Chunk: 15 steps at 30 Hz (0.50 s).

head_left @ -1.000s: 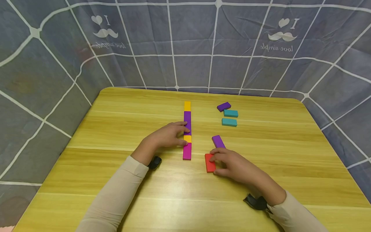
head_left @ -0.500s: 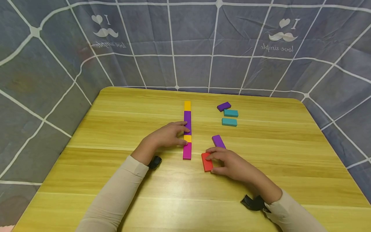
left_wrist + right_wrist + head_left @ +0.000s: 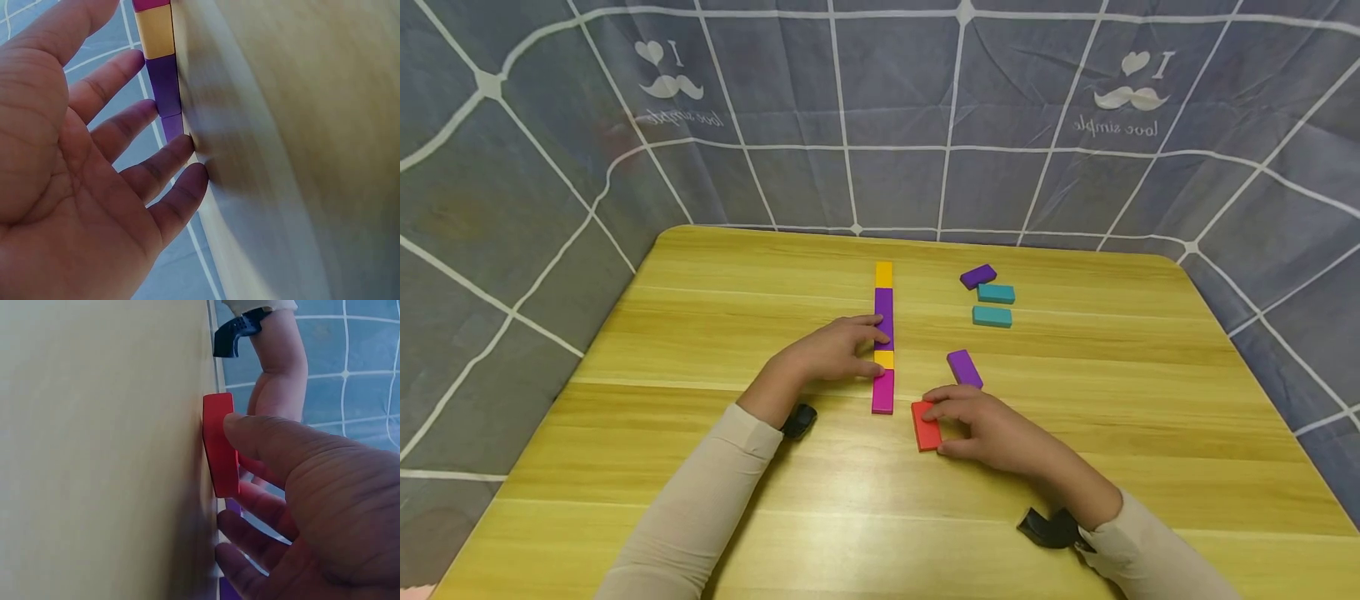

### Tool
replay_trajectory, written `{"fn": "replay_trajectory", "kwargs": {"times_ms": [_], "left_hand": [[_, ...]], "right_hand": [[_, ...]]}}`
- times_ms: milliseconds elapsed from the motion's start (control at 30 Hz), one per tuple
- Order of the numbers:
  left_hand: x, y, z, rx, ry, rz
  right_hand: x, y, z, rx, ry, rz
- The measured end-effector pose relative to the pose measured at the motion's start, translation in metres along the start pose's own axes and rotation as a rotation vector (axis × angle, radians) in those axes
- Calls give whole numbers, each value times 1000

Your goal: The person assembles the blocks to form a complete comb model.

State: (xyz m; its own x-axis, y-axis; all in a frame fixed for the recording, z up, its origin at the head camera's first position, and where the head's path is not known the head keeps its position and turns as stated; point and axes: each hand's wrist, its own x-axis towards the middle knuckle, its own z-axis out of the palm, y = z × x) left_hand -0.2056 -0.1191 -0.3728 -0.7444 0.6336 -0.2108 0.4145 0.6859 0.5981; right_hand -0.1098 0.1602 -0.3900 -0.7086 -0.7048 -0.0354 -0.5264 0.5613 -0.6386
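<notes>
In the head view a straight row of flat blocks runs away from me: a magenta block, a yellow block, purple blocks and another yellow one at the far end. My left hand lies along the row's left side, fingers extended, fingertips touching the purple and the thumb near the yellow-magenta joint. The left wrist view shows a seam between two purple blocks. Right of the row, my right hand holds a red block between thumb and fingers, low over or on the table. Its fingers partly cover it.
A loose purple block lies just beyond my right hand. Farther back are two teal blocks and a dark purple block. A grey checked cloth stands behind the wooden table.
My right hand has slid left with the red block, bringing it closer to the magenta end of the row. The left hand and the row keep their place.
</notes>
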Motion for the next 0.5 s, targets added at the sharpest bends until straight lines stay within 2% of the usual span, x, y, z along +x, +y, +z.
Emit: {"fn": "replay_trajectory", "kwargs": {"times_ms": [333, 500], "left_hand": [[0, -1, -1, -5, -3, -6], [0, -1, -1, -7, -2, -3]], "right_hand": [[4, -13, 6, -32, -37, -38], [7, -16, 8, -51, -21, -73]]}}
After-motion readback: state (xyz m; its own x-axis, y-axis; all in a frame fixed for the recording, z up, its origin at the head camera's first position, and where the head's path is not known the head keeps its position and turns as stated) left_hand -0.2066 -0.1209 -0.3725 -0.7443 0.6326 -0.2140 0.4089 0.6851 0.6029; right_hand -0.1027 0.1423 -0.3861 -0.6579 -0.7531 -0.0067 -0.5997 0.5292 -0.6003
